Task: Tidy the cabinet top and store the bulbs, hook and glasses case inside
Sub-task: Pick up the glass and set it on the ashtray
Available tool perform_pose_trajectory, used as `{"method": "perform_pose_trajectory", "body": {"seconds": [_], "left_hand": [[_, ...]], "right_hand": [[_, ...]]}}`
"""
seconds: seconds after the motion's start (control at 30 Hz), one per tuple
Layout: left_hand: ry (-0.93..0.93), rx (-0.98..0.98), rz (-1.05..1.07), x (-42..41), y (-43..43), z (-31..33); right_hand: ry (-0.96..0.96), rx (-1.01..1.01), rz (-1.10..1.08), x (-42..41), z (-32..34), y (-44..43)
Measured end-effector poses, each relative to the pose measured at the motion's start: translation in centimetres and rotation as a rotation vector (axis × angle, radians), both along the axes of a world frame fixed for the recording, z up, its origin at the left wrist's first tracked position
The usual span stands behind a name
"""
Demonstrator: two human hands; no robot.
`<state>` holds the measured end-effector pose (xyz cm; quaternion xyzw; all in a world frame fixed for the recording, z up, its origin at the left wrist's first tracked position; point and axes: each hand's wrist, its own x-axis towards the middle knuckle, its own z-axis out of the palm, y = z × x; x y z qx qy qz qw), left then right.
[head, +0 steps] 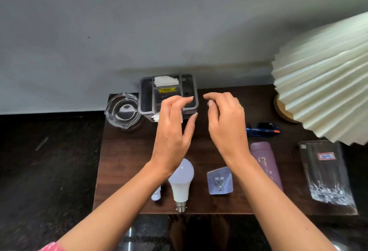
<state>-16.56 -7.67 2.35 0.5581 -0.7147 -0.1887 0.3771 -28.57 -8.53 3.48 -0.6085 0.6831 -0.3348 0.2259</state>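
Hands hover empty over the cabinet top [127, 161], left hand [175, 129] and right hand [225, 125] with fingers loosely curled. Bulb [182, 181] and hook [220, 181] lie near the front edge, case [265, 163] rightward.

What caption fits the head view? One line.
Both hands, left and right, hover empty above bulb, hook and organiser.

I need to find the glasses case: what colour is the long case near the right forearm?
Purple, with pale lettering; the glasses case shows in the head view.
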Motion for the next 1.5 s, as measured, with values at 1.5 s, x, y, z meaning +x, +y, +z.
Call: {"method": "perform_pose_trajectory", "body": {"seconds": [1.5], "left_hand": [[0.155,0.975,-0.256,-22.3,7.9,-2.8]], "right_hand": [[-0.196,0.504,-0.519,-18.4,-2.6,13.0]]}}
